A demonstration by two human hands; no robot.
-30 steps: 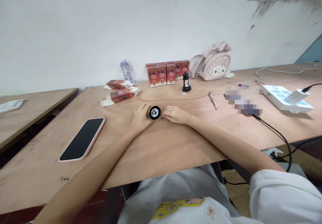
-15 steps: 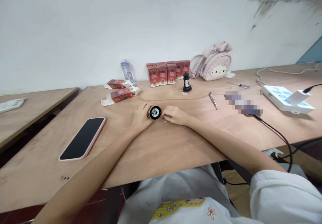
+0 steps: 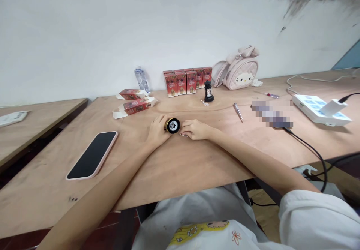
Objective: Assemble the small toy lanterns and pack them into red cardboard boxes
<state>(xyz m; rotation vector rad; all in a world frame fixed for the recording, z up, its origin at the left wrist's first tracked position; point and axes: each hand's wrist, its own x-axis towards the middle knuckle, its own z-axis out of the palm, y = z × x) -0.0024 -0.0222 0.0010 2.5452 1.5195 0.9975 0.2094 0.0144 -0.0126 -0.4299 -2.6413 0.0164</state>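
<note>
My left hand point(image 3: 157, 130) is closed around the side of a small gold-and-black lantern point(image 3: 173, 126), whose round black underside with a white centre faces me. Right beside it, my right hand point(image 3: 196, 129) has its fingers bent and pressed together at the lantern's edge. Whatever those fingertips pinch is too small to make out. A thin shiny wire-like piece point(image 3: 183, 135) shows just under them. Farther back stands a small black lantern point(image 3: 208, 92) with a few tiny bits at its foot.
Red boxes point(image 3: 181, 83) stand in rows by the wall, next to a pink bag point(image 3: 242, 74). Two opened red boxes point(image 3: 137, 106) and a bottle point(image 3: 142, 79) are at back left. A phone point(image 3: 92, 155) lies left; a screwdriver point(image 3: 238, 112) and a power strip point(image 3: 320, 110) lie right.
My right hand's fingers have shifted very slightly by the lantern's edge. The left hand keeps its hold, and the other things stay in place.
</note>
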